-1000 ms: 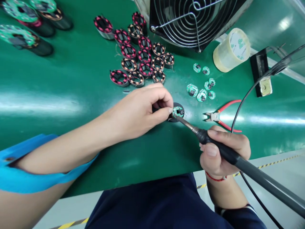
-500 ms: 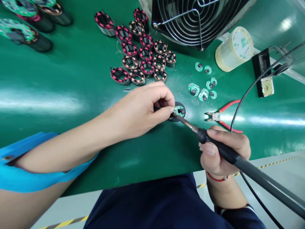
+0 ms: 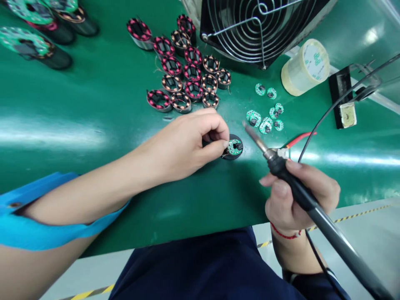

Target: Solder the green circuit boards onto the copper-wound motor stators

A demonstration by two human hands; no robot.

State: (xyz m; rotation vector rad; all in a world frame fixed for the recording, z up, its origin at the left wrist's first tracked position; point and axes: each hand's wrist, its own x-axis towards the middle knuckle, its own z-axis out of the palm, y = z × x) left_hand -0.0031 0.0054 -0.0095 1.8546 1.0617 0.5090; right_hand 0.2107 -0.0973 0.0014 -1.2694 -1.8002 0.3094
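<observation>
Pinched by the left hand [image 3: 184,146], the coil [image 3: 234,148] sits near the tabletop's [image 3: 93,125] front edge. Right hand [image 3: 283,206] grips the iron [image 3: 278,166]; its tip has lifted off the coil.

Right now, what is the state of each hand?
Left hand: closed, pinching the small coil assembly.
Right hand: closed around the soldering iron.
</observation>
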